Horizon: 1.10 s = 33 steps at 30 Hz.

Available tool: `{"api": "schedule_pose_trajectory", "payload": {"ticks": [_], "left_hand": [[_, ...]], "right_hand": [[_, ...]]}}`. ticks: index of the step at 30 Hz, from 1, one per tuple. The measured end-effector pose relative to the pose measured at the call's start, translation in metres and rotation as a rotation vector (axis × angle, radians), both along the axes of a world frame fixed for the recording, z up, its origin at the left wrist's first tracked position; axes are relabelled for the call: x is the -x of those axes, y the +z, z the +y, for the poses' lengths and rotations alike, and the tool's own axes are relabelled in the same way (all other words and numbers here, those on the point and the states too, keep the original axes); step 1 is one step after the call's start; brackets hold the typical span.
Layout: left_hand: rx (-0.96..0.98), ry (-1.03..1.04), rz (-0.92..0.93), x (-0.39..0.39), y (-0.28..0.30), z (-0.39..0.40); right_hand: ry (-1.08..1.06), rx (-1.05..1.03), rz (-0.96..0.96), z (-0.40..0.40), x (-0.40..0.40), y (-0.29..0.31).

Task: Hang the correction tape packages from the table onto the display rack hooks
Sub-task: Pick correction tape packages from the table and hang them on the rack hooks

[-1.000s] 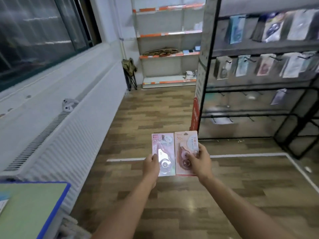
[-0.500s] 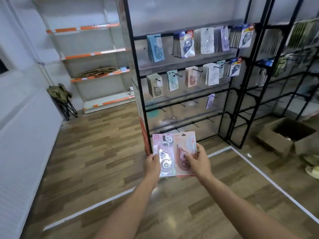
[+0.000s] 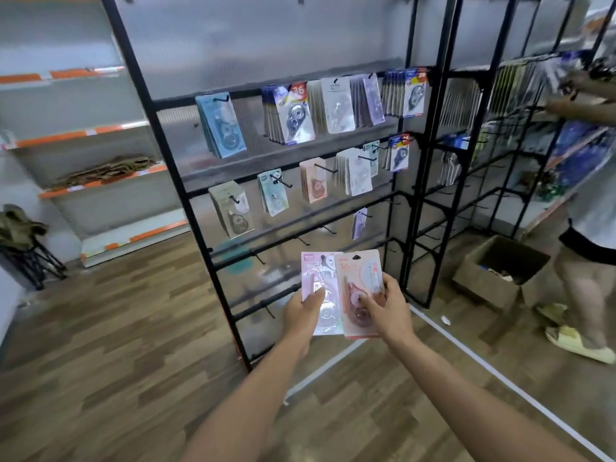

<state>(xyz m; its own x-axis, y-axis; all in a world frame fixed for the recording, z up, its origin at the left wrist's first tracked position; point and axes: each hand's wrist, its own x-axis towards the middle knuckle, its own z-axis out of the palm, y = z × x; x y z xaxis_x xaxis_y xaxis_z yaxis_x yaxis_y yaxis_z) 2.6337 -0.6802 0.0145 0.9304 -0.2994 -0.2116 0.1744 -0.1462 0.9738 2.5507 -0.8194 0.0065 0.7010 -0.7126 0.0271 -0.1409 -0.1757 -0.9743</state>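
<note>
While both hands pinch them, pink package point(image 3: 320, 288) reads "PANDA", peach package point(image 3: 358, 288) "36".

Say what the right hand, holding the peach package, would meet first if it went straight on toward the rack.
Probably the bare hooks on the display rack, just above the peach package in the right hand; depth unclear.

Display rack point(image 3: 300, 181) nearer, more frontal

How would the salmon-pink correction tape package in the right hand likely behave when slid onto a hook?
The salmon-pink package looks like flat card with a clear blister, so probably stiff and light; the right hand holds it upright by pinch alone. The glossy blister may be slippery. Once hung, it would likely swing, like the peach packs already on the rack.
</note>
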Motion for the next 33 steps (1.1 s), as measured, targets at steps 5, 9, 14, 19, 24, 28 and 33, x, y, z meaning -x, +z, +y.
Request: {"api": "schedule_pose_trajectory", "payload": {"ticks": [5, 9, 14, 19, 24, 28, 33], "left_hand": [[0.047, 0.015, -0.017, -0.040, 0.002, -0.074], [0.036, 0.011, 0.001, -0.066, 0.007, -0.145], [0.066, 0.032, 0.055, -0.087, 0.001, -0.218], [0.050, 0.024, 0.111, -0.117, -0.004, -0.273], [-0.028, 0.017, 0.076, -0.171, -0.010, -0.334], [-0.047, -0.016, 0.027, -0.210, -0.010, -0.387], [-0.084, -0.035, 0.021, -0.240, -0.009, -0.436]], "right_hand": [[-0.003, -0.010, -0.027, -0.072, -0.043, 0.004], [-0.021, 0.006, 0.017, -0.139, -0.070, 0.009], [-0.044, 0.005, 0.092, -0.214, -0.095, 0.007], [-0.061, -0.018, 0.106, -0.266, -0.123, 0.000], [-0.052, -0.047, 0.090, -0.322, -0.172, -0.005], [-0.079, -0.065, 0.093, -0.372, -0.207, -0.009], [-0.103, -0.088, 0.129, -0.423, -0.240, -0.011]]}}
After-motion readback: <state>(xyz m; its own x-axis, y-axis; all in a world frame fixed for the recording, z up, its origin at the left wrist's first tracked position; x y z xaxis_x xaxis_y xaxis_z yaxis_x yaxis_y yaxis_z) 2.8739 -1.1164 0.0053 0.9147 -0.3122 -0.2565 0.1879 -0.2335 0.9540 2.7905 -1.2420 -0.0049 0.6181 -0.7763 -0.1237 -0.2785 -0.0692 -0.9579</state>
